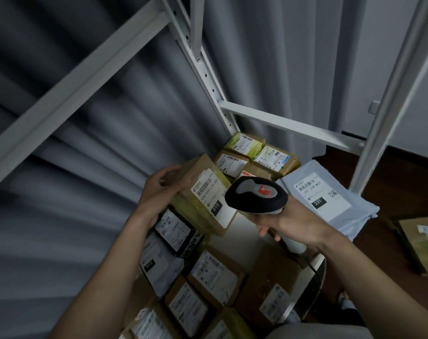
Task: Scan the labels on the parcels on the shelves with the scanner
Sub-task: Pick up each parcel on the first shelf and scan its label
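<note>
White metal shelf (281,123) carries labelled cardboard parcels (215,272) and a grey mailer bag (330,192)

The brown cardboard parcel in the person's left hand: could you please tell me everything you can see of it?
The brown cardboard parcel is a box with yellow-green tape on its lower face. Its white shipping label faces up, with a barcode, "010-010" print and a black "010" patch. It is tilted, lifted above the other parcels; the left hand grips its far end. The black handheld scanner is beside the label.

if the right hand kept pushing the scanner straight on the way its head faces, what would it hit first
Probably the white label on the brown parcel that the left hand grips; the scanner in the right hand faces it closely, though depth is unclear.
</note>
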